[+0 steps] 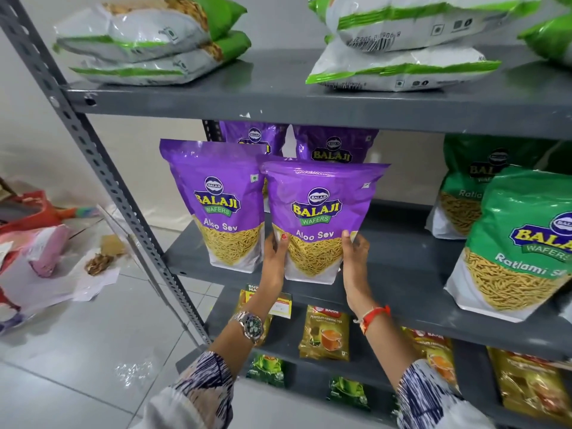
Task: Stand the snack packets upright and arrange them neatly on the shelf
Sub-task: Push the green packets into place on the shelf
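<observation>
A purple Aloo Sev packet (318, 212) stands upright at the front of the grey middle shelf (399, 267). My left hand (275, 258) grips its lower left edge and my right hand (356, 258) grips its lower right edge. A second purple packet (216, 199) stands upright just to its left, touching it. Two more purple packets (334, 147) stand behind, partly hidden. Green Ratlami Sev packets (520, 243) stand upright at the right of the same shelf.
White-and-green packets (148, 41) lie flat in stacks on the top shelf. Tea packets (325, 332) fill the lower shelves. The shelf's slotted grey upright (102, 168) runs down the left. Bags and paper litter (40, 243) lie on the tiled floor at left.
</observation>
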`<action>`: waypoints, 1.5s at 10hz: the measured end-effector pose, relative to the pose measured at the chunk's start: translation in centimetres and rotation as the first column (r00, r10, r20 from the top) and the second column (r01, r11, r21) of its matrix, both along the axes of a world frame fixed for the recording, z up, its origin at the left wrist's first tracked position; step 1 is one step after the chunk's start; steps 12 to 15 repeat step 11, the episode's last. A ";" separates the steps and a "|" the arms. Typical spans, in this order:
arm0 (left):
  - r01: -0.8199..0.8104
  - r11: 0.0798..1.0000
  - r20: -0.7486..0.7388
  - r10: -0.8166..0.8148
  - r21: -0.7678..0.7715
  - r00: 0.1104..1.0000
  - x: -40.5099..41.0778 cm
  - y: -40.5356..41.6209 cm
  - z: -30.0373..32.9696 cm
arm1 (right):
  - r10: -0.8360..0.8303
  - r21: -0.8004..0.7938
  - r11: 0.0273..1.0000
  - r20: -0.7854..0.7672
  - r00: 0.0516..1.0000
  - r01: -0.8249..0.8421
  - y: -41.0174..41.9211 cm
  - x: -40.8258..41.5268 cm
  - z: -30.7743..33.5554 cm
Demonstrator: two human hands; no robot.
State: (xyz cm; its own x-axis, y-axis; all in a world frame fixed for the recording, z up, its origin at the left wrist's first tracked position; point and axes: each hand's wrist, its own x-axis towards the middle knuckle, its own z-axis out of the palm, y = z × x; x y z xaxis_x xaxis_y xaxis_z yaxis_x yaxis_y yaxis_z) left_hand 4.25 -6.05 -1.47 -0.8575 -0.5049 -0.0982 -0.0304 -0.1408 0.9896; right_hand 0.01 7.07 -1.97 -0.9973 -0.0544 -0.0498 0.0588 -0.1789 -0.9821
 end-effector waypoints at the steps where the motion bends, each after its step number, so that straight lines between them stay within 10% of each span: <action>1: -0.237 0.968 -0.056 0.233 -0.088 0.971 3.0 -0.1 -0.9 | -0.201 0.065 0.975 -0.128 0.971 0.211 -0.3 2.0 -1.0; 3: -0.660 0.743 -0.185 0.637 -0.112 0.748 5.3 -7.3 -1.2 | 0.014 0.118 0.993 -0.361 0.932 0.031 -4.2 6.4 -0.5; 5: -0.498 0.865 -0.059 0.495 -0.057 0.867 3.4 -13.4 0.1 | 0.447 0.244 0.881 -0.148 0.882 -0.406 -10.0 5.8 0.4; 9: -0.235 0.972 -0.022 0.235 0.019 0.972 3.5 -13.3 -0.5 | 0.444 0.122 0.891 -0.026 0.896 -0.438 -11.9 5.0 1.9; 15: -0.412 0.911 -0.153 0.409 0.014 0.900 4.6 -9.8 1.4 | 0.413 0.125 0.906 -0.050 0.909 -0.405 -9.1 7.3 0.8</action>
